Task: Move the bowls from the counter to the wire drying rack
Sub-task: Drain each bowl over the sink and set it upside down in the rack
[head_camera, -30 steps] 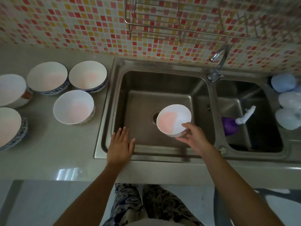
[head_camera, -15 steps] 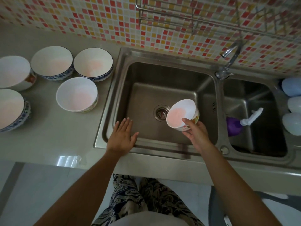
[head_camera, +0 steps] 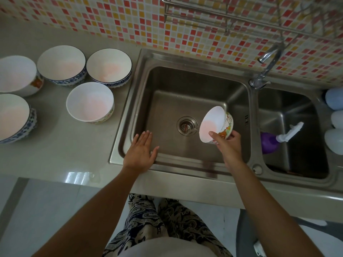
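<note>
My right hand [head_camera: 227,145] grips a small white bowl with a cartoon print [head_camera: 213,122], tilted on its side over the left sink basin [head_camera: 167,108]. My left hand [head_camera: 141,151] lies flat and empty, fingers spread, on the sink's front left rim. Several white bowls stand upright on the grey counter [head_camera: 55,154] to the left: a plain-rimmed one [head_camera: 90,102] nearest the sink, two blue-patterned ones [head_camera: 109,66] [head_camera: 61,64] behind it, and two more [head_camera: 15,75] [head_camera: 13,116] at the left edge. The wire drying rack [head_camera: 241,13] hangs on the tiled wall above the sink.
A curved tap [head_camera: 267,65] stands between the two basins. A purple spray bottle [head_camera: 278,139] lies in the right basin. Pale rounded containers [head_camera: 335,115] line the far right edge. A drain strainer [head_camera: 186,127] sits in the left basin's floor.
My right hand has tipped the bowl from nearly level to steeply on its side over the basin. My left hand has stayed on the rim. The view has shifted downward slightly.
</note>
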{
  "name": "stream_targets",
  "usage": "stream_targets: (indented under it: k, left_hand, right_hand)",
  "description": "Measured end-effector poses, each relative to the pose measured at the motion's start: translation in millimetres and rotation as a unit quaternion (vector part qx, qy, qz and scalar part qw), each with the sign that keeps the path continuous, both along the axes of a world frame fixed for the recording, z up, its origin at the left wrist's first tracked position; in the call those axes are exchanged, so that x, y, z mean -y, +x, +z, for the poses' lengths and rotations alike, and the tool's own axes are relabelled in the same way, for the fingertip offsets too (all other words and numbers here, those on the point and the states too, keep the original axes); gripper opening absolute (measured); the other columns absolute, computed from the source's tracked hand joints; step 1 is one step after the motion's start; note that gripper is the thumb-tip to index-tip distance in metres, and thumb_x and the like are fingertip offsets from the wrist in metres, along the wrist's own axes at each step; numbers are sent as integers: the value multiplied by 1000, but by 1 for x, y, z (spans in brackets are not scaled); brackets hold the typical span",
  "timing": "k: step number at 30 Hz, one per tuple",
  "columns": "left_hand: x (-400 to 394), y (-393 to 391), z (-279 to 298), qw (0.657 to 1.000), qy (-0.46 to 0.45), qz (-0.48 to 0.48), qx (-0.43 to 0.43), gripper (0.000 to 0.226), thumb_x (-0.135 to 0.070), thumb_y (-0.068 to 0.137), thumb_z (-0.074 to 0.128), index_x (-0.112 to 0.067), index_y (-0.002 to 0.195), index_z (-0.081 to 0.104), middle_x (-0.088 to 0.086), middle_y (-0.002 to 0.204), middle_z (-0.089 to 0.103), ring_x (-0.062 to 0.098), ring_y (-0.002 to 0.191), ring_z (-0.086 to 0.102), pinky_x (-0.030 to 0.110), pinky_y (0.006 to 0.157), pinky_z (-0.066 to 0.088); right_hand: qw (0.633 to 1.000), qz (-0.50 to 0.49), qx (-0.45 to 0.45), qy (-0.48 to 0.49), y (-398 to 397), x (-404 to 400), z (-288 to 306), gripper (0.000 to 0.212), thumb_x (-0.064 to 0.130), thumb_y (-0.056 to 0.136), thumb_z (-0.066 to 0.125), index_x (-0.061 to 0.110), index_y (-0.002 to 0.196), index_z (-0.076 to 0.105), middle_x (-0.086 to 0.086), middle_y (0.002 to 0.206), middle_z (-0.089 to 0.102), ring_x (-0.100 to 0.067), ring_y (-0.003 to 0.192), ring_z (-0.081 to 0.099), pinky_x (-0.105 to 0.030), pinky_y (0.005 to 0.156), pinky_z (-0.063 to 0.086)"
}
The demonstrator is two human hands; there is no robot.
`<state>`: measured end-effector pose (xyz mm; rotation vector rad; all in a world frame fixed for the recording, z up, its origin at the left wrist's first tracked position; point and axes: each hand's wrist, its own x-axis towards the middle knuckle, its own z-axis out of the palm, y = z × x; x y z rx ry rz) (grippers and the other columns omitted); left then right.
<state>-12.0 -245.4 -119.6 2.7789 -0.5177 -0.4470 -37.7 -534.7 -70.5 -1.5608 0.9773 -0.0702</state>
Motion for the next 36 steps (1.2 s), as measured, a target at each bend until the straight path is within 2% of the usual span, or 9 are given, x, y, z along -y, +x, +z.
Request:
stream_targets:
  k: [4, 9, 15, 19, 24, 27, 29, 31, 36]
  left_hand:
    - [0, 0, 0, 1000, 4, -2, 2, 67, -51, 97, 14, -11, 151, 10, 6, 159, 11, 15, 147, 1, 28, 115, -11]
    - [-1, 0, -2, 1000, 4, 3, 6, 67, -51, 97, 15, -11, 151, 9, 7, 159, 10, 15, 147, 0, 28, 116, -10]
    - [-1, 0, -3, 1000, 3, 1, 6, 68, -52, 96, 13, -12, 151, 7, 6, 160, 8, 14, 147, -1, 28, 115, -11]
    - [-2, 0, -5, 1000, -6, 2, 6, 67, -52, 97, 14, -12, 151, 8, 6, 160, 9, 14, 147, -1, 29, 116, -9]
    - [-1, -1, -5, 1000, -9, 6, 16, 66, -51, 98, 16, -12, 151, 10, 6, 159, 11, 15, 147, 2, 29, 116, -8]
    - [0, -2, -6, 1000, -10, 7, 20, 65, -50, 98, 18, -12, 151, 10, 6, 159, 12, 15, 147, 3, 28, 117, -7]
    - [0, -2, -6, 1000, -16, 11, 24, 65, -49, 99, 20, -11, 151, 11, 6, 159, 13, 15, 147, 4, 29, 117, -5]
    - [0, -2, -4, 999, -21, 14, 21, 65, -48, 99, 21, -11, 151, 10, 6, 159, 12, 15, 147, 3, 28, 117, -6]
    - [2, 0, 0, 999, -36, 18, 0, 64, -40, 100, 29, -13, 151, 3, 4, 160, 3, 14, 147, -3, 27, 116, -7]
  right_hand:
    - [998, 31, -1, -48, 0, -4, 5, 83, 21, 69, 88, 15, 136, 39, 3, 121, 54, -13, 105, 56, -15, 69, 53]
    - [993, 66, 10, -99, 1, -13, 5, 77, 21, 67, 89, 19, 127, 41, 4, 119, 53, -13, 104, 57, -11, 59, 52]
    - [974, 122, 29, -187, 1, -27, -2, 82, 24, 58, 94, 17, 122, 44, -1, 121, 55, -15, 105, 60, -15, 67, 55]
    - [939, 193, 29, -282, -2, -34, -8, 89, 16, 61, 92, 8, 134, 41, 0, 125, 43, -14, 109, 50, -1, 69, 44]
    - [813, 330, 43, -478, -14, -36, -17, 86, 13, 63, 88, 9, 135, 42, -14, 140, 44, -31, 124, 46, -45, 101, 49]
    - [748, 361, 43, -555, -20, -38, -17, 88, 7, 59, 87, 9, 133, 40, -16, 139, 47, -34, 131, 44, -56, 111, 36]
    - [737, 361, 46, -570, -21, -38, -17, 87, 6, 60, 86, 10, 133, 39, -16, 139, 48, -33, 134, 43, -58, 111, 32]
    - [763, 343, 55, -545, -20, -38, -16, 85, 4, 62, 85, 9, 134, 40, -16, 140, 46, -32, 133, 43, -57, 109, 37]
    - [958, 154, 57, -236, -6, -41, 16, 82, 17, 67, 88, 12, 135, 43, 0, 125, 51, -11, 106, 54, -10, 73, 48]
